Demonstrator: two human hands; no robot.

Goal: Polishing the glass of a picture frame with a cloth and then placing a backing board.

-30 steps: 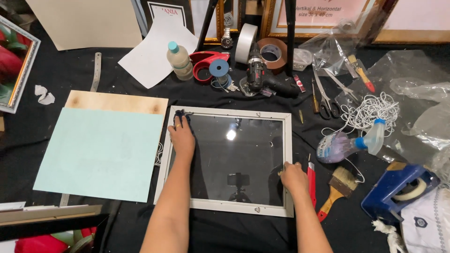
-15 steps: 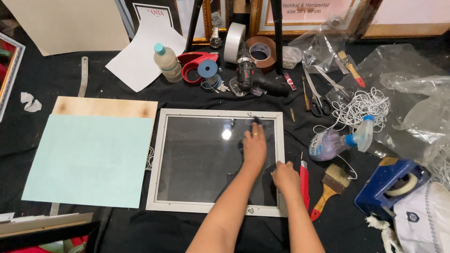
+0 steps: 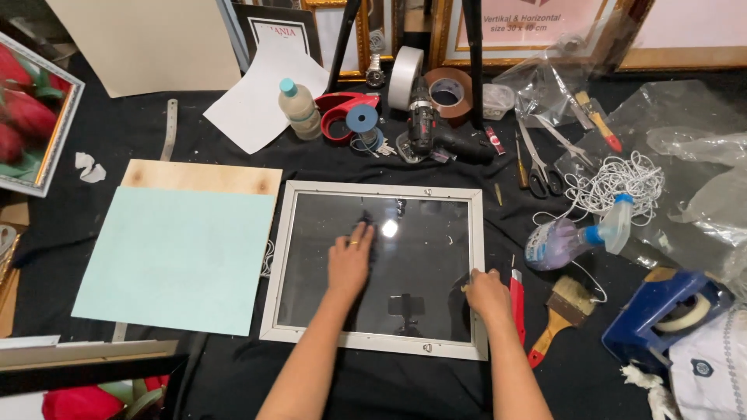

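One white frame (image 3: 379, 190) lies flat; the left hand (image 3: 348, 263) presses a dark cloth (image 3: 368, 231) onto its glass. The right hand (image 3: 487, 294) pinches the frame's right edge. Two tape rolls (image 3: 405, 71) stand behind.

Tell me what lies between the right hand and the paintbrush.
In the head view, a red utility knife lies on the black cloth between the right hand, which rests on the picture frame, and the paintbrush.

Black cloth (image 3: 389, 393) covers whole work surface. Landmark: pale green board (image 3: 175, 257), left of centre. Behind it, far edge: large cream board (image 3: 144, 39) propped up. Right of cream board: gold-framed pictures (image 3: 545, 35) leaning along back. Left of green board: white-framed red flower picture (image 3: 31, 117). Far right of green board: crumpled clear plastic sheeting (image 3: 685, 148). Light bright, overhead.
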